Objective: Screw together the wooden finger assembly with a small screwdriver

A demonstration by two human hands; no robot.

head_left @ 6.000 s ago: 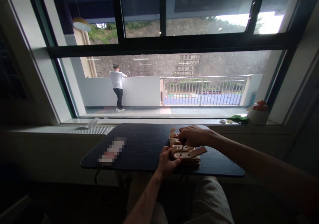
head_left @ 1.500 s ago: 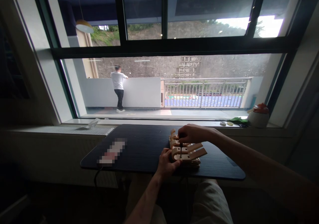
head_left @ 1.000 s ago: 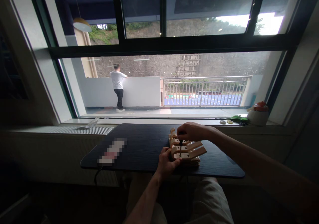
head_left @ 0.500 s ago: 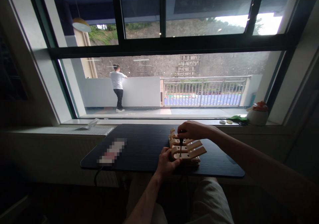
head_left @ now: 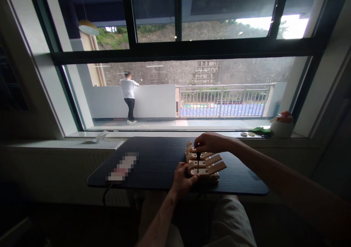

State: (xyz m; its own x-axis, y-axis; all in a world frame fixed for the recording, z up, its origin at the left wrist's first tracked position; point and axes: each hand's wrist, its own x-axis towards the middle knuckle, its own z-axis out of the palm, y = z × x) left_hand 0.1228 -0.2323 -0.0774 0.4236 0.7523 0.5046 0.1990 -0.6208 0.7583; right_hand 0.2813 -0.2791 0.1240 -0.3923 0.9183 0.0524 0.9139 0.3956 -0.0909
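Observation:
On the dark table (head_left: pixel 153 166) sits a light wooden piece (head_left: pixel 205 171) with several curved, hook-like parts and slanted flat slats. My left hand (head_left: pixel 183 179) grips its near left end, thumb along the near edge. From above, my right hand (head_left: pixel 210 142) has its fingers wrapped round the dark handle of a screwdriver (head_left: pixel 198 161). The screwdriver stands upright, its tip at a dark hole or screw in the nearest wooden part; which of the two is too small to tell.
A blurred-out flat object (head_left: pixel 122 168) with a cable lies on the table's left. A white pot with an orange top (head_left: pixel 282 125) and green leaves (head_left: pixel 260 131) stand on the windowsill. A radiator (head_left: pixel 68 146) is at the left. Outside, a person (head_left: pixel 128 95) leans on a wall.
Both hands, the screwdriver and the wooden piece keep nearly the same places. The whole view has shifted very slightly.

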